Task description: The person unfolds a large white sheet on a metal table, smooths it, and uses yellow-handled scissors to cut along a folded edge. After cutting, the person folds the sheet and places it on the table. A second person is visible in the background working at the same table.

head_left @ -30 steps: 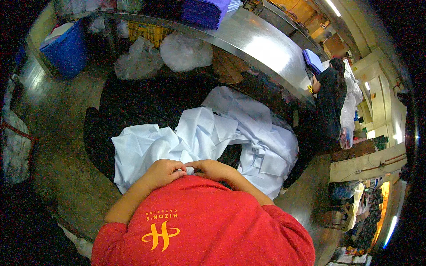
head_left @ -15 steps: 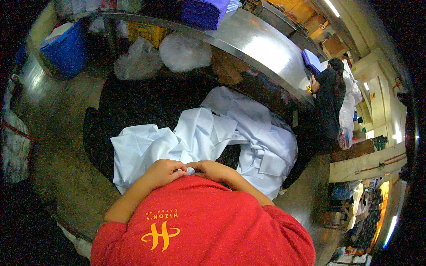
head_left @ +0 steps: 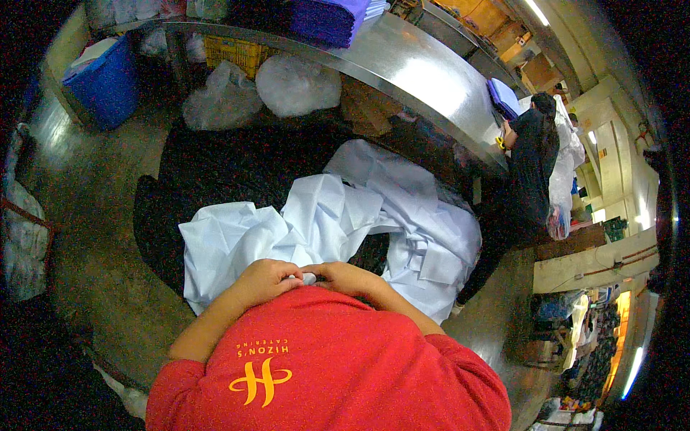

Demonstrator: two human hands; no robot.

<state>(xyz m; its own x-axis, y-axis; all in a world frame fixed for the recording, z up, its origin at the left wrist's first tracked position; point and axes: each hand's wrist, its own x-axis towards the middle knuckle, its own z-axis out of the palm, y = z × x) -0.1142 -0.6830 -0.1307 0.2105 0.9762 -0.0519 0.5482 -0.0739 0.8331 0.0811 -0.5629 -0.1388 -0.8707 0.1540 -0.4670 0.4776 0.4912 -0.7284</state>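
A large white cloth (head_left: 327, 212) lies crumpled in folds in front of me, spread over dark fabric (head_left: 223, 161). Close against my red shirt, my left hand (head_left: 267, 279) is closed with its fingertips pinching a small white bit of the cloth. My right hand (head_left: 343, 276) meets it from the other side, its fingers bent round the same edge. The shirt front partly covers both hands, so the exact grip of the fingertips is hidden.
Ahead, a long metal table (head_left: 424, 65) carries a stack of purple cloths (head_left: 330, 21). Beneath it sit white plastic bags (head_left: 298, 85) and a yellow crate (head_left: 233, 54). A blue bin (head_left: 104, 82) stands at left. Another person (head_left: 532, 158) works at the table's right end.
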